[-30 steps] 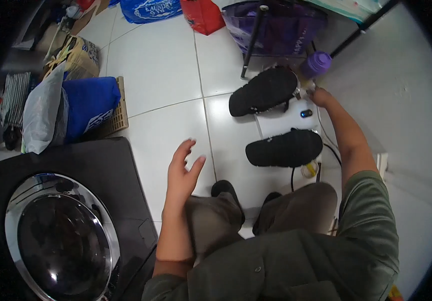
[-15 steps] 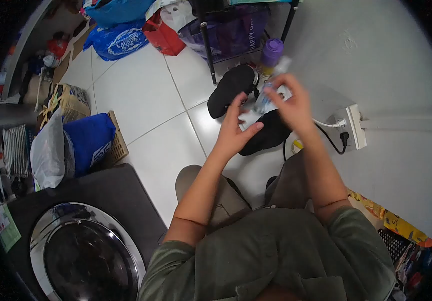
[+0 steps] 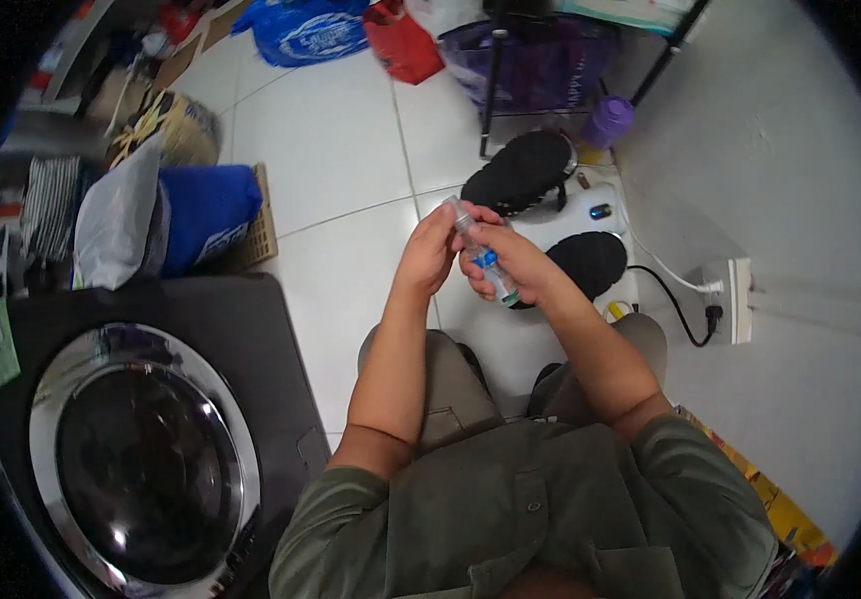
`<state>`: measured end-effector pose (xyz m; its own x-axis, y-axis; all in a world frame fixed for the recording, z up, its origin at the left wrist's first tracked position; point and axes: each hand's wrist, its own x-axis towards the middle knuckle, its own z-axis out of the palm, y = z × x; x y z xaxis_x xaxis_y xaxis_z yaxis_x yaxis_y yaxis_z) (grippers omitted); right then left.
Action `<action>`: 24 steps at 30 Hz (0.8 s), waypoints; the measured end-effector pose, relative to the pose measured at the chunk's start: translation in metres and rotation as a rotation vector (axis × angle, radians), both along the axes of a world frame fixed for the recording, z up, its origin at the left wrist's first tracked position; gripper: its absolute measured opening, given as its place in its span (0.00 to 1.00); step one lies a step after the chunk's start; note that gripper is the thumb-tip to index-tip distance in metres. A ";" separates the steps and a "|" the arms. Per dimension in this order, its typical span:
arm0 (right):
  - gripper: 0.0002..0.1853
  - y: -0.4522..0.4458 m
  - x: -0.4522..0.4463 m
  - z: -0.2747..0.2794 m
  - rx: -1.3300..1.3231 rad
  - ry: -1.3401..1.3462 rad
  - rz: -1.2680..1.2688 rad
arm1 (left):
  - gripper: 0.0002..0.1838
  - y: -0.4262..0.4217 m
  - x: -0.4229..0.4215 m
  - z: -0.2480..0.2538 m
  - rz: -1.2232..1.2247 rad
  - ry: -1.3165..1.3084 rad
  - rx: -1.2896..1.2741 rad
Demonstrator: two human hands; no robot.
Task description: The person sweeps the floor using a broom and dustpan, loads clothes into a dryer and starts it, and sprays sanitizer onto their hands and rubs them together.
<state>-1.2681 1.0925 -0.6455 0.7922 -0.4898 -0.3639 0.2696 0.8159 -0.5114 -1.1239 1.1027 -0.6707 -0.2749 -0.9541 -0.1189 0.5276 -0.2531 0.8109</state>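
A small clear spray bottle [image 3: 490, 268] with a blue and white label is tilted in front of me, its clear top pointing up and to the left. My right hand [image 3: 510, 262] is wrapped around its body. At the top end, my left hand [image 3: 430, 250] has its fingers closed about the bottle's cap; its fingertips are partly hidden. Beyond my hands, one black shoe [image 3: 525, 172] lies by a white device [image 3: 595, 208] with a small dark display. Another black shoe [image 3: 590, 265] lies on the near side of the device, partly behind my right forearm.
A front-loading washer door [image 3: 146, 459] is at my left. Past it are a blue bag [image 3: 209, 215] and a tan basket [image 3: 264, 215]. A purple-lidded bottle [image 3: 610, 120] stands by a black rack leg [image 3: 495, 90]. Cords run to a wall socket [image 3: 735, 299] on the right.
Both hands have come together, lower and to the left, and the left hand has closed at the bottle's top. The bottle moved with my right hand. The camera view has shifted.
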 end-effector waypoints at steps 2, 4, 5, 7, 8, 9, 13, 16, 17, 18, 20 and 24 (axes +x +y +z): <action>0.12 -0.002 0.011 -0.008 -0.057 0.086 0.007 | 0.19 0.000 0.003 0.005 0.161 0.046 0.046; 0.12 0.002 0.019 -0.021 -0.784 0.642 0.097 | 0.18 -0.010 0.026 -0.001 0.490 0.303 0.131; 0.11 0.005 0.018 -0.026 -0.728 0.617 0.118 | 0.18 -0.008 0.043 -0.009 0.629 0.189 0.175; 0.11 0.013 0.017 -0.012 -0.508 0.471 0.081 | 0.19 -0.008 0.048 -0.002 0.718 0.031 0.191; 0.10 0.014 0.016 -0.006 -0.281 0.329 0.028 | 0.20 -0.008 0.039 -0.001 0.633 0.087 0.185; 0.10 0.011 0.014 -0.004 -0.205 0.246 0.042 | 0.21 -0.010 0.033 -0.002 0.577 0.200 0.167; 0.11 0.003 0.021 -0.006 -0.249 0.153 -0.004 | 0.22 -0.016 0.027 -0.010 0.477 0.479 0.157; 0.11 -0.002 0.027 -0.023 -0.576 0.380 -0.096 | 0.21 -0.017 0.027 -0.015 0.424 0.626 0.212; 0.10 -0.006 0.027 -0.029 -0.649 0.469 -0.094 | 0.20 -0.017 0.027 -0.016 0.454 0.631 0.247; 0.10 -0.010 0.030 -0.034 -0.651 0.467 -0.093 | 0.20 -0.018 0.028 -0.016 0.483 0.635 0.279; 0.14 -0.016 0.034 -0.044 -0.638 0.543 -0.174 | 0.20 -0.019 0.029 -0.017 0.498 0.640 0.281; 0.16 -0.014 0.043 -0.034 -0.957 0.684 -0.095 | 0.19 -0.018 0.042 -0.020 0.593 0.669 0.309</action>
